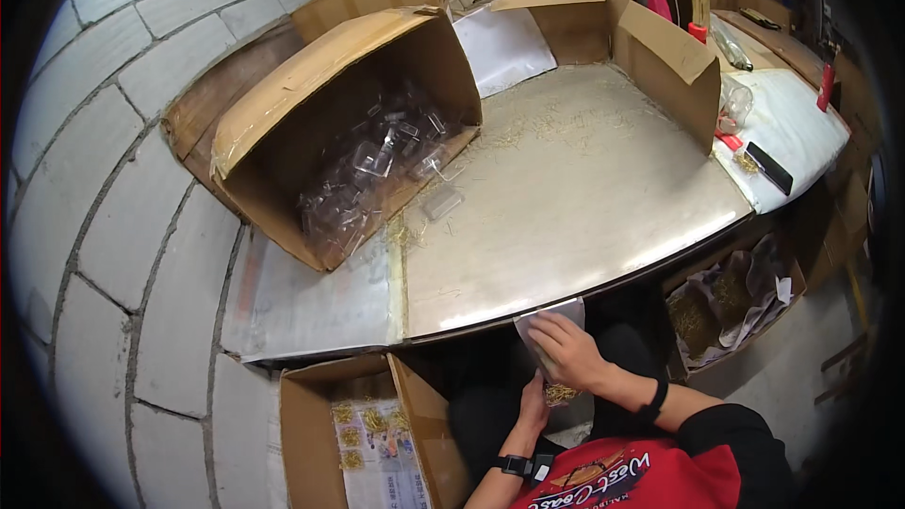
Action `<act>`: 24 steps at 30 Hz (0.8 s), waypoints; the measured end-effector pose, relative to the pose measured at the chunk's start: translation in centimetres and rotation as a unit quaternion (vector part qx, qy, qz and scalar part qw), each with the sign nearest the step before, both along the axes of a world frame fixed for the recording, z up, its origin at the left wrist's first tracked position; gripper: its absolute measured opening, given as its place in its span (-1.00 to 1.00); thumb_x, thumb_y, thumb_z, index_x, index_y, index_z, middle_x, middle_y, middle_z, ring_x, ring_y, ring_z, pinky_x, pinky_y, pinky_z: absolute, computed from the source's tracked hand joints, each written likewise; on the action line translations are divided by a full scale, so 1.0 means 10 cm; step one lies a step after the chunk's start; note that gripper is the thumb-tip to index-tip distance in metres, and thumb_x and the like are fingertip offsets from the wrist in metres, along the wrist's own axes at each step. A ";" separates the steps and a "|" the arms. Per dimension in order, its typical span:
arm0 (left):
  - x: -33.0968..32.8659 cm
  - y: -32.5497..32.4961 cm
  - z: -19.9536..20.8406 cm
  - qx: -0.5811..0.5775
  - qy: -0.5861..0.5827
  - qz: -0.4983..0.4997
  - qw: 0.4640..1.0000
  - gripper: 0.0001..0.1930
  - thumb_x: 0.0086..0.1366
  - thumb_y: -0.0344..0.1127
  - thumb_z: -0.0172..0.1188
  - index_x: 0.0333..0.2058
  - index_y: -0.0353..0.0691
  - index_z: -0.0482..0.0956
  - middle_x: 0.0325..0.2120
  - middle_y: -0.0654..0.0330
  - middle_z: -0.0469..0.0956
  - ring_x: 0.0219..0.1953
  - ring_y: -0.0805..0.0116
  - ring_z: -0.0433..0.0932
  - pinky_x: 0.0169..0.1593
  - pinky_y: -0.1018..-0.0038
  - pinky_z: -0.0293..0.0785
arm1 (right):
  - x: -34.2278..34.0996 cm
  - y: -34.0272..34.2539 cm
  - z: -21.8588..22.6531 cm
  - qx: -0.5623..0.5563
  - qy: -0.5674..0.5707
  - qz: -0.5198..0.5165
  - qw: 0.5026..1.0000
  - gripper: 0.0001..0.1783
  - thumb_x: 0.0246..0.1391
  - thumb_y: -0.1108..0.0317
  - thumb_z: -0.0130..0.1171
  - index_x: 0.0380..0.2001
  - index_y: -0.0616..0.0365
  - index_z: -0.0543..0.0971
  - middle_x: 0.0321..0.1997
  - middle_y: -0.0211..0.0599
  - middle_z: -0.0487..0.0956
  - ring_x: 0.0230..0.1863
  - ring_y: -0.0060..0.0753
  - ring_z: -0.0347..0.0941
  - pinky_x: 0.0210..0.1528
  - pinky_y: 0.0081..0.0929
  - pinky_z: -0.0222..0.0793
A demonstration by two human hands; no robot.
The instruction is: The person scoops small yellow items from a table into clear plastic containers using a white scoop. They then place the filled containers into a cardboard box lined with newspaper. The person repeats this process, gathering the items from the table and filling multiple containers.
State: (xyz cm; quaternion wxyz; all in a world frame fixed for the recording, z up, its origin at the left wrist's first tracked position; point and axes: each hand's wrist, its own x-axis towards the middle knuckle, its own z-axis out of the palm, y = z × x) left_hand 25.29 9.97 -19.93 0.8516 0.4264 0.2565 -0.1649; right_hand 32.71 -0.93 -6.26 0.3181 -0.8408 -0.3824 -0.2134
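Both my hands are together just below the table's front edge. My right hand (568,351) is closed on a grey-white flat sheet (576,312), its fingers lying across the upper face. Lower and slightly to the left, my left hand (534,402) is closed round what looks like a small clear box, mostly hidden by the sheet and the right hand. Thin gold-coloured pins (563,395) show between the hands, under my right wrist.
A tipped carton (273,99) of clear plastic boxes (372,165) lies on the table (566,217), where gold pins are scattered. An open carton (436,434) with gold bundles stands lower left; another carton (686,369) lower right. A phone (769,168) lies at right.
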 end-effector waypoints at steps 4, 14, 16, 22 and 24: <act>-0.06 0.02 -0.34 -0.026 -0.033 0.009 0.999 -0.53 0.38 0.04 -0.15 -0.05 -0.28 0.41 -0.30 0.18 0.55 -0.34 0.33 0.59 -0.52 0.37 0.58 | -0.33 -0.41 -0.26 -0.072 0.146 0.090 0.982 -0.66 -0.16 0.45 0.18 -0.20 0.21 0.52 -0.09 -0.18 0.51 -0.02 -0.16 0.43 -0.06 -0.33 0.43; -0.35 0.39 0.38 -0.075 -0.068 -0.118 0.988 -0.65 0.39 -0.16 -0.11 -0.14 -0.37 0.46 -0.28 0.09 0.57 -0.29 0.33 0.61 -0.30 0.40 0.62 | -0.27 -0.72 -0.13 0.118 0.301 0.009 0.946 -0.77 -0.04 0.59 0.11 -0.25 0.26 0.55 -0.26 -0.12 0.57 -0.21 -0.19 0.52 -0.14 -0.45 0.41; -0.32 0.45 0.52 -0.043 -0.109 -0.101 0.988 -0.65 0.37 -0.17 -0.10 -0.11 -0.37 0.45 -0.28 0.08 0.57 -0.34 0.36 0.62 -0.49 0.48 0.63 | -0.31 -0.73 -0.14 0.144 0.389 0.004 0.910 -0.81 0.05 0.54 0.07 -0.22 0.29 0.55 -0.27 -0.18 0.58 -0.21 -0.39 0.51 -0.14 -0.52 0.38; -0.19 0.47 0.97 -0.027 -0.151 -0.052 0.987 -0.66 0.35 -0.24 -0.13 -0.09 -0.40 0.43 -0.26 0.06 0.56 -0.37 0.34 0.62 -0.55 0.50 0.62 | -0.38 -0.44 -0.07 0.190 0.460 0.046 0.866 -0.77 0.13 0.44 0.04 -0.18 0.31 0.53 -0.26 -0.16 0.57 -0.24 -0.44 0.50 -0.17 -0.51 0.39; -0.15 0.41 1.10 -0.015 -0.153 -0.038 0.987 -0.65 0.36 -0.22 -0.15 -0.10 -0.39 0.43 -0.29 0.07 0.56 -0.40 0.37 0.61 -0.56 0.51 0.61 | -0.34 -0.38 -0.03 0.198 0.469 0.057 0.859 -0.77 0.11 0.44 0.04 -0.18 0.31 0.53 -0.27 -0.15 0.57 -0.26 -0.42 0.51 -0.20 -0.49 0.40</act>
